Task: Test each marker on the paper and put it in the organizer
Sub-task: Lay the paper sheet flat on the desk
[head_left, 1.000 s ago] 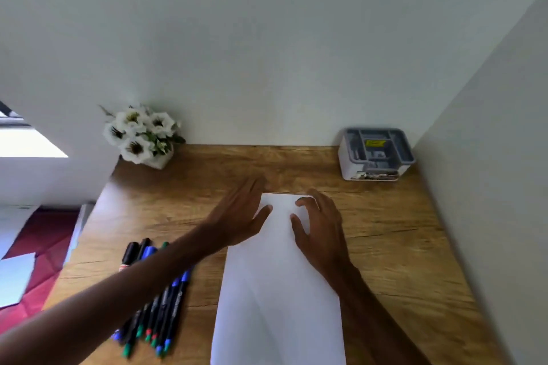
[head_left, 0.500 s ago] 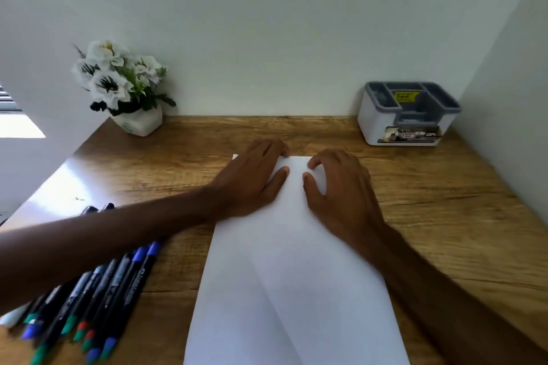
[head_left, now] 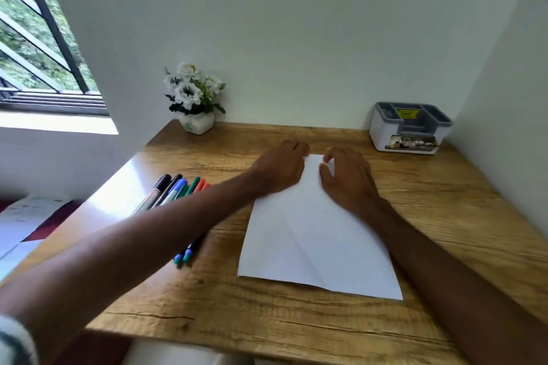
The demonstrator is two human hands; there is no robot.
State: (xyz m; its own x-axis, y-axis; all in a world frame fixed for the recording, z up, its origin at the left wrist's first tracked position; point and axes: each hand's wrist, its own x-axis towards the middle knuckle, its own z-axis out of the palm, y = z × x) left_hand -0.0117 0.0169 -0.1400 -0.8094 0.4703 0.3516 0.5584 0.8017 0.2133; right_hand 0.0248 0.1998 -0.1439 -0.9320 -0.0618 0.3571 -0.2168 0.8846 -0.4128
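Observation:
A white sheet of paper (head_left: 311,234) with diagonal creases lies in the middle of the wooden desk (head_left: 444,216). My left hand (head_left: 281,169) rests flat on its far left corner. My right hand (head_left: 347,178) presses on the far right corner with fingers slightly bent, holding nothing. Several markers (head_left: 175,190) with black, blue, green and red caps lie in a row to the left of the paper, partly hidden under my left forearm. The grey and white organizer (head_left: 410,127) stands at the far right corner of the desk, and its compartments look empty.
A small white pot of white flowers (head_left: 194,101) stands at the back left of the desk. Walls close in behind and on the right. A barred window (head_left: 38,47) is at the left. The desk's front edge runs close to me.
The view has lifted and pulled back, so the desk's front edge and the window now show. Both hands stay on the far end of the paper.

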